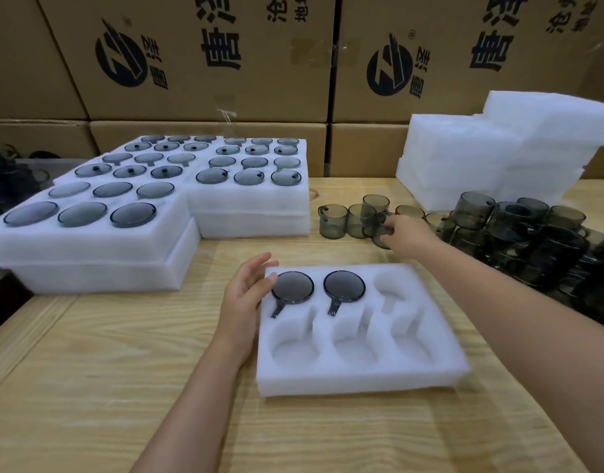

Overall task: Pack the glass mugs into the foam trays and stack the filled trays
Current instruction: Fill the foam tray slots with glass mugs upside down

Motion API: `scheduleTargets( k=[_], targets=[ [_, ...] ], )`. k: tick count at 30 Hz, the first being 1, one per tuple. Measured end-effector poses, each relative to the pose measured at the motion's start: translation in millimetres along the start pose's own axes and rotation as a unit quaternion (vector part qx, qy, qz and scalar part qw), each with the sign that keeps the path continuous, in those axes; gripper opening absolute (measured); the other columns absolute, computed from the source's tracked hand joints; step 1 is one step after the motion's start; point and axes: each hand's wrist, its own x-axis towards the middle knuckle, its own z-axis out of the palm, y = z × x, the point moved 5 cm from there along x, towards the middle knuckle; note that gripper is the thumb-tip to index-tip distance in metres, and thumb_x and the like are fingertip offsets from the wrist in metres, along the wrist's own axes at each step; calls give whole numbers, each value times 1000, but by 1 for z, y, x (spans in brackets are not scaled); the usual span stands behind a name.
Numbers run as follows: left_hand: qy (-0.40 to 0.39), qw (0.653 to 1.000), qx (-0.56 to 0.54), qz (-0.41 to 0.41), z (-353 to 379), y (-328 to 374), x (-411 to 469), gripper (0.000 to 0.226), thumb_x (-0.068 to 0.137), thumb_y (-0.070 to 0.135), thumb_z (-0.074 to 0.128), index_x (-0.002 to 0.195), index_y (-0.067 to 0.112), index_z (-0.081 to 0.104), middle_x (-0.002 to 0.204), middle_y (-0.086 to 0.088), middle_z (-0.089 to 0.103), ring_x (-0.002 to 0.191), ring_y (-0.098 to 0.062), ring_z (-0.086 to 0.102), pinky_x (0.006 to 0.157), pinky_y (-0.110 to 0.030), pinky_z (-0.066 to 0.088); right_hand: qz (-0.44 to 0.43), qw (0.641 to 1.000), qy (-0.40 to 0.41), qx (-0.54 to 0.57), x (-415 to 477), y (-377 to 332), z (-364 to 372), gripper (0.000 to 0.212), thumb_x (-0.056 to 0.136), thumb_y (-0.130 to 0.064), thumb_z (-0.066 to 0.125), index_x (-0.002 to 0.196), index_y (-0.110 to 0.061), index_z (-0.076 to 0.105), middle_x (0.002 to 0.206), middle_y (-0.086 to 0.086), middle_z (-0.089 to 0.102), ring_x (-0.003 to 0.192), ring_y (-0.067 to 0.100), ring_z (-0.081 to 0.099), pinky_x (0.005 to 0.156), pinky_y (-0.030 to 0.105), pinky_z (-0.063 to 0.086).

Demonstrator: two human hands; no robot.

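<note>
Two of six pockets in my foam tray [362, 378] are holding mugs [292, 286], four waiting. Left hand [246, 295] is resting open at its edge, right hand [409, 233] is curling round a loose mug [379, 240]. Filled trays [89, 249] are sitting stacked left.

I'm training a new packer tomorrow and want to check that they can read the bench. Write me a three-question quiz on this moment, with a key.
1. True or false: the foam tray in front of the person is full.
2. How many mugs already sit in that tray? A: one. B: two. C: four.
3. Fill in the gap: the left hand lies open at the tray's left edge, while the fingers of the right hand curl round a loose ____ on the table.

Key
1. False: four pockets are still empty.
2. B: both are in the back row.
3. mug
</note>
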Motion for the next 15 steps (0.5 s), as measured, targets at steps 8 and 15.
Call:
scheduleTargets(
  k=[8,15],
  targets=[
    [12,1000,-22,-18,1,0,-3,24,88,10,59,110,19,64,115,-6,65,97,-25,63,91,-47,47,35,996,32,79,-14,19,-6,28,81,-41,70,85,-15,61,93,6,64,94,24,56,78,32,44],
    [48,997,-48,-45,-1,1,-4,18,93,12,55,108,18,64,112,-6,69,88,-17,69,77,-34,54,-23,946,116,301,-69,32,-30,18,81,-36,71,72,-24,62,62,-5,49,65,16,44,56,28,31]
  ],
)
